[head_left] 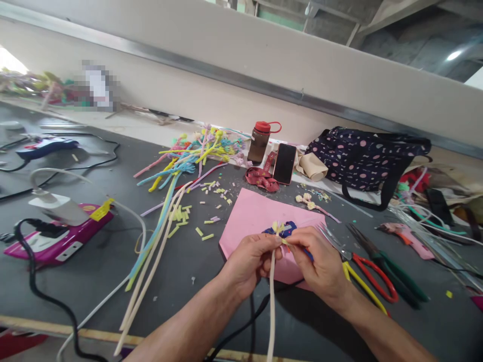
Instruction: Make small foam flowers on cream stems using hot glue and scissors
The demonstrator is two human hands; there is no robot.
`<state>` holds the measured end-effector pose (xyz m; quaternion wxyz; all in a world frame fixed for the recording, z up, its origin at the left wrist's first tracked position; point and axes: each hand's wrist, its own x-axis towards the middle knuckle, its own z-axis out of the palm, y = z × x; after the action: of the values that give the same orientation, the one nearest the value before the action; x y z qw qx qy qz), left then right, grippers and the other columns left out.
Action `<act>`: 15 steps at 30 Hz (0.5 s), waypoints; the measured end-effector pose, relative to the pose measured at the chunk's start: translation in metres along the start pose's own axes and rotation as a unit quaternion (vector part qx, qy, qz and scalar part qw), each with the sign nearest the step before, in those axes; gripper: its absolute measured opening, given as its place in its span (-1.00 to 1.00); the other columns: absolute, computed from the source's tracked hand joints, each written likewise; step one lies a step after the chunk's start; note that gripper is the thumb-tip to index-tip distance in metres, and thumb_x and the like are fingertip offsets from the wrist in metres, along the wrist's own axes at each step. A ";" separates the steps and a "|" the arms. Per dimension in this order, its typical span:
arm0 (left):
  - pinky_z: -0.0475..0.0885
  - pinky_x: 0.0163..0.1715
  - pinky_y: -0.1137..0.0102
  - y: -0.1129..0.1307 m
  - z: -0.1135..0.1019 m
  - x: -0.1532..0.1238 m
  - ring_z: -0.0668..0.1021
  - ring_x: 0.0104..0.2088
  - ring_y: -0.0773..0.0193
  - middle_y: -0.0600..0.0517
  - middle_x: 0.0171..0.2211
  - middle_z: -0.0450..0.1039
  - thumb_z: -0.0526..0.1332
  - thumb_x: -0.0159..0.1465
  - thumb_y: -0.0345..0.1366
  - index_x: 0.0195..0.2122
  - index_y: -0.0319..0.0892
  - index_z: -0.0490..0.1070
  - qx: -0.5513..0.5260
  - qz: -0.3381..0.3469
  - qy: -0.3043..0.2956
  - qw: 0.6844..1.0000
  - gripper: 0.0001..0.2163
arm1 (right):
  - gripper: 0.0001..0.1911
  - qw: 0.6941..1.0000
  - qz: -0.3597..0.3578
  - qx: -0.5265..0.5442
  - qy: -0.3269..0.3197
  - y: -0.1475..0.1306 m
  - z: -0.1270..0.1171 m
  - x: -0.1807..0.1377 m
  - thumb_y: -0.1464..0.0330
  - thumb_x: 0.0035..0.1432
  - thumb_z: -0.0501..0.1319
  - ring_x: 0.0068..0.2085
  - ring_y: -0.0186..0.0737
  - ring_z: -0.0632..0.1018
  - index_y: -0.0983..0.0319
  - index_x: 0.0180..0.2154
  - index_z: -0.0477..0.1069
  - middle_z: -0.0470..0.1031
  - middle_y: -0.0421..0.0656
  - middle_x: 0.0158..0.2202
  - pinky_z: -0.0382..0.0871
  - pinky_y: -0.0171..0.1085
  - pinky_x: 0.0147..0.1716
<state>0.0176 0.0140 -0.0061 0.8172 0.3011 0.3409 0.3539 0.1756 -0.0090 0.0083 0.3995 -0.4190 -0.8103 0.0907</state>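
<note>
My left hand (pixel 251 259) is closed on a cream pipe cleaner (pixel 271 301) that hangs down toward me. Its top end forms a small cream flower shape (pixel 278 228) above my fingers. My right hand (pixel 319 264) pinches the same stem just under that flower. Both hands hover over a pink sheet (pixel 249 216) on the dark table (pixel 94 261). A blue tool (pixel 289 230) lies on the sheet right behind my fingers.
Long cream and coloured pipe cleaners (pixel 166 221) and cut bits lie to the left. Scissors (pixel 368 274) and green-handled pliers (pixel 392 269) lie right of my hands. A brown bottle (pixel 259 142), a phone (pixel 284 163), a dotted bag (pixel 362 158) and a pink glue gun (pixel 56 239) stand around.
</note>
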 end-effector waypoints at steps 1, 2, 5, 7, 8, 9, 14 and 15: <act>-0.08 -0.77 0.55 0.000 0.000 0.000 0.12 -0.79 0.56 0.16 -0.77 0.14 0.19 0.11 -0.26 -0.64 -0.28 0.34 0.001 -0.001 -0.003 1.000 -0.75 | -0.82 1.000 0.006 0.005 0.001 0.000 0.000 0.000 0.57 0.16 0.07 -0.24 -0.26 0.44 0.24 -0.22 0.34 0.41 -0.12 -0.30 0.32 -0.29 -0.24; -0.09 -0.77 0.56 0.001 0.000 0.000 0.11 -0.79 0.56 0.17 -0.78 0.13 0.20 0.11 -0.26 -0.64 -0.28 0.34 0.002 -0.002 -0.006 1.000 -0.75 | -0.83 1.000 0.015 0.012 0.004 0.001 0.000 0.000 0.56 0.16 0.07 -0.25 -0.27 0.44 0.24 -0.24 0.34 0.41 -0.13 -0.31 0.32 -0.30 -0.25; -0.10 -0.78 0.57 0.002 -0.001 0.000 0.11 -0.80 0.57 0.18 -0.79 0.13 0.22 0.11 -0.25 -0.63 -0.28 0.35 0.008 -0.007 -0.013 1.000 -0.75 | -0.88 0.996 0.074 0.055 0.013 0.003 -0.002 0.000 0.51 0.18 0.07 -0.31 -0.30 0.43 0.22 -0.29 0.34 0.40 -0.17 -0.35 0.31 -0.33 -0.32; -0.09 -0.79 0.57 0.002 -0.003 0.001 0.13 -0.80 0.57 0.16 -0.78 0.17 0.23 0.12 -0.22 -0.60 -0.29 0.38 0.018 -0.002 -0.014 1.000 -0.75 | -0.90 0.985 0.137 0.102 0.013 0.004 -0.005 0.001 0.46 0.20 0.07 -0.41 -0.34 0.41 0.21 -0.30 0.34 0.37 -0.23 -0.43 0.29 -0.37 -0.42; -0.09 -0.79 0.58 0.002 -0.004 0.002 0.14 -0.80 0.58 0.15 -0.77 0.20 0.23 0.12 -0.20 -0.59 -0.30 0.39 0.026 0.001 -0.013 1.000 -0.74 | -0.91 0.978 0.169 0.125 0.009 0.004 -0.006 0.001 0.43 0.21 0.07 -0.46 -0.36 0.39 0.21 -0.30 0.34 0.35 -0.26 -0.47 0.27 -0.39 -0.47; -0.08 -0.79 0.58 0.002 -0.004 0.002 0.14 -0.81 0.58 0.14 -0.76 0.22 0.23 0.12 -0.19 -0.59 -0.30 0.40 0.035 0.005 -0.010 0.999 -0.73 | -0.91 0.970 0.196 0.145 0.006 0.004 -0.007 0.001 0.41 0.21 0.07 -0.49 -0.38 0.37 0.20 -0.31 0.34 0.32 -0.28 -0.50 0.25 -0.40 -0.50; -0.11 -0.83 0.56 0.000 -0.005 0.003 0.11 -0.85 0.57 0.16 -0.83 0.17 0.25 0.09 -0.19 -0.64 -0.29 0.38 0.078 -0.002 0.011 0.997 -0.72 | -0.92 0.962 0.225 0.154 -0.008 0.006 -0.018 0.000 0.39 0.19 0.11 -0.48 -0.38 0.36 0.20 -0.32 0.37 0.33 -0.28 -0.49 0.23 -0.40 -0.50; -0.13 -0.83 0.55 0.000 -0.004 0.003 0.10 -0.85 0.56 0.16 -0.84 0.16 0.25 0.08 -0.20 -0.65 -0.28 0.37 0.087 -0.008 0.013 0.996 -0.72 | -0.92 0.967 0.211 0.140 -0.010 0.007 -0.022 0.001 0.39 0.19 0.11 -0.45 -0.37 0.37 0.20 -0.33 0.37 0.35 -0.27 -0.46 0.24 -0.39 -0.47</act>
<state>0.0160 0.0174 -0.0098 0.7863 0.3639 0.3830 0.3204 0.1953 -0.0075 0.0198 0.4180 -0.5200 -0.6864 0.2893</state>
